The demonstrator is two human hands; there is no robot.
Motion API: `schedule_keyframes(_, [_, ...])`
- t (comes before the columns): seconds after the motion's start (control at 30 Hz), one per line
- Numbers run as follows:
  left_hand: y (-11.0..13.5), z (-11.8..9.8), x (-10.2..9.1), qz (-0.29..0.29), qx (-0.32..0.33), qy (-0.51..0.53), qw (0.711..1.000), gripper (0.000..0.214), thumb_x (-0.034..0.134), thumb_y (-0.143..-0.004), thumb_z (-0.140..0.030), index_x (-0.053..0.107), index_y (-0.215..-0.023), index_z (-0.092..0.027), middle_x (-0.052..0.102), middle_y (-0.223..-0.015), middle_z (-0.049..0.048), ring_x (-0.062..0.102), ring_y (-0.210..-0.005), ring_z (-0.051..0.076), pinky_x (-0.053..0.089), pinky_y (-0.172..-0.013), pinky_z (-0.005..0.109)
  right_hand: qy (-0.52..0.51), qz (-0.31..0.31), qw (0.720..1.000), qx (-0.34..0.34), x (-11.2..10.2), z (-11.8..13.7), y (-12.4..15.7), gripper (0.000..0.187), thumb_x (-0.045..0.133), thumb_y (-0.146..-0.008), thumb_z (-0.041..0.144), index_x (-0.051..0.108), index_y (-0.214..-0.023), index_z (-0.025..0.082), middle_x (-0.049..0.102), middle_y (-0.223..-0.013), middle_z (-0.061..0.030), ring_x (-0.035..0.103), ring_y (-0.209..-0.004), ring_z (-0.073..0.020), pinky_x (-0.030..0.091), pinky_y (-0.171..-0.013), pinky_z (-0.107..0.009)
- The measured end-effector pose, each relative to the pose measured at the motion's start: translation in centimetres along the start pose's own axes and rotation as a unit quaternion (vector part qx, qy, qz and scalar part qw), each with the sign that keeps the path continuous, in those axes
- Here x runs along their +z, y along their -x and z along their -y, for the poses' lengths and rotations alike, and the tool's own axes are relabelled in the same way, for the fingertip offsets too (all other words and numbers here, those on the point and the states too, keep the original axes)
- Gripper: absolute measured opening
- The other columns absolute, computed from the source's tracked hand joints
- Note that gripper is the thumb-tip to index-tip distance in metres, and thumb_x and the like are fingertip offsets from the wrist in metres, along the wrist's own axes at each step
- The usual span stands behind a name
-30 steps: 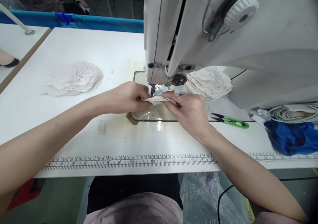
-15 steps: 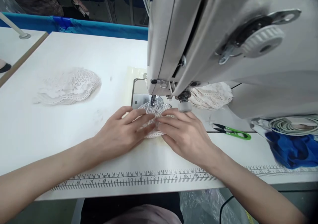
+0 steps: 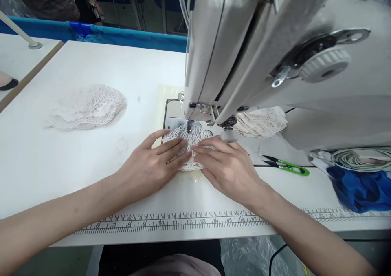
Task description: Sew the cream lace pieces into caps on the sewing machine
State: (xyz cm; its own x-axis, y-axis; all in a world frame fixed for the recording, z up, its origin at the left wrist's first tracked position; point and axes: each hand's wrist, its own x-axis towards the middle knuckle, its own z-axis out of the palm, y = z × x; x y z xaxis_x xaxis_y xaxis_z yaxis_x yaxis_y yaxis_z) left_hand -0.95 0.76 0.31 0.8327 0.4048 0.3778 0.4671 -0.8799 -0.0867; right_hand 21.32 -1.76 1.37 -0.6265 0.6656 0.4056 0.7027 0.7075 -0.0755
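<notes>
A piece of white lace (image 3: 190, 139) lies fanned out beneath the presser foot (image 3: 189, 127) of the sewing machine (image 3: 210, 51). Taking that foot as the clock's centre, with twelve pointing away from the person, the left hand (image 3: 152, 164) rests between seven and eight, and the right hand (image 3: 228, 166) between four and five. Both hands are palm down, fingers loosely spread and laid flat on the lace rather than closed around it.

The likeliest trouble is uneven pressure: if one hand drags harder, the lace could skew or stretch, since its open mesh looks soft. Its strands might also snag on the foot, or a fold could slip underneath, as the fingers hide much of the lower edge. The fingertips lie near the foot, so sliding them towards twelve would risk a pricked finger; whether the needle is down cannot be told.

A second lace bundle (image 3: 262, 122) sits near three o'clock, where a careless right wrist might catch it. The green-handled snips (image 3: 290, 168) lie on the table (image 3: 146, 202) between three and four, blades pointing inward, so a sweeping right forearm could brush them.
</notes>
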Motion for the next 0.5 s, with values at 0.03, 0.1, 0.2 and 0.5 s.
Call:
schedule_keyframes(0.03, [-0.1,0.1,0.0,-0.001,-0.001,0.000,1.000,0.028,0.050,-0.097,-0.015,0.064,-0.120,-0.015,0.068,-0.122,0.0110,0.064,-0.115,0.024,0.043,-0.106,0.049,0.004,0.000,1.000,0.001,0.1,-0.1,0.0,0.022,0.051,-0.092,0.008,0.070,-0.085,0.016,0.075,-0.105,-0.0018,0.065,-0.103,-0.0186,0.041,-0.094,-0.034])
schedule_keyframes(0.1, [-0.2,0.4,0.2,-0.007,-0.003,0.001,1.000,0.028,0.050,-0.096,-0.016,0.065,-0.119,-0.014,0.068,-0.121,0.0115,0.065,-0.114,0.024,0.042,-0.106,0.049,0.014,-0.002,1.000,0.001,0.3,-0.2,-0.1,0.022,0.050,-0.092,0.007,0.069,-0.085,0.016,0.075,-0.104,-0.0018,0.065,-0.103,-0.0179,0.041,-0.095,-0.034])
schedule_keyframes(0.2, [-0.4,0.8,0.5,-0.011,-0.007,0.004,1.000,0.028,0.048,-0.097,-0.017,0.065,-0.120,-0.014,0.068,-0.122,0.0119,0.065,-0.114,0.024,0.041,-0.108,0.050,0.030,-0.009,1.000,0.001,0.7,-0.5,-0.2,0.022,0.050,-0.092,0.006,0.069,-0.086,0.017,0.075,-0.105,-0.0023,0.066,-0.100,-0.0169,0.042,-0.092,-0.034])
schedule_keyframes(0.5, [-1.0,1.9,1.4,-0.003,-0.054,0.035,0.998,0.033,0.046,-0.098,-0.020,0.060,-0.128,-0.019,0.066,-0.127,0.0104,0.060,-0.121,0.024,0.030,-0.115,0.055,0.070,-0.021,0.997,0.029,1.8,-1.7,-0.7,0.022,0.051,-0.091,0.007,0.071,-0.097,0.014,0.075,-0.078,-0.0036,0.066,-0.079,-0.0181,0.046,-0.084,-0.034])
